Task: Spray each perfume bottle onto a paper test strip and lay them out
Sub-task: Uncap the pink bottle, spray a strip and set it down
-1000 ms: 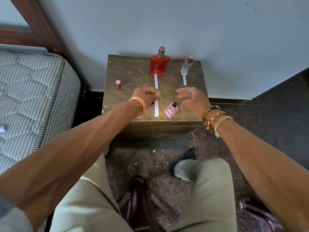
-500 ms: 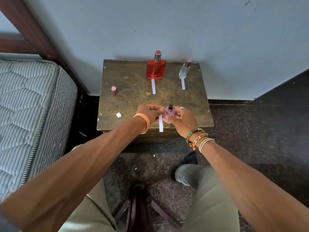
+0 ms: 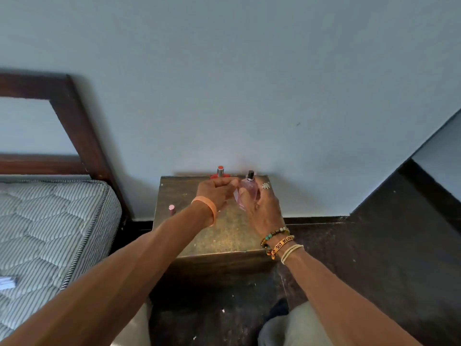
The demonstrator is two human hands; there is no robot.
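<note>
Head view has both your arms stretched out over the wooden stand point(image 3: 224, 236), forearms converging, hands raised above its back half. Your right hand point(image 3: 262, 208) is up with the palm turned inward, fingers and thumb wrapped round the pink perfume bottle point(image 3: 248, 193). That's a firm clamp on the glass: bottle upright, black nozzle on top, lifted clear of the stand and close to the wall. There's a ring point(image 3: 266, 186) on one finger and beaded and woven bracelets point(image 3: 279, 242) on that wrist.

Your left hand point(image 3: 217, 192) sits right beside the bottle, knuckles up, fingers curled in tight with the tips bunched toward the glass. They look pinched together, but what, if anything, is between them I can't tell. An orange wristband point(image 3: 207, 208) rides that wrist.

Behind your left hand, at the stand's back edge, the red bottle point(image 3: 220, 171) pokes out, showing only its silver neck, red cap and shoulders. A small pink cap point(image 3: 171, 209) stands alone by the left edge. The striped mattress point(image 3: 50, 221) lies off to the left, beside the stand.
</note>
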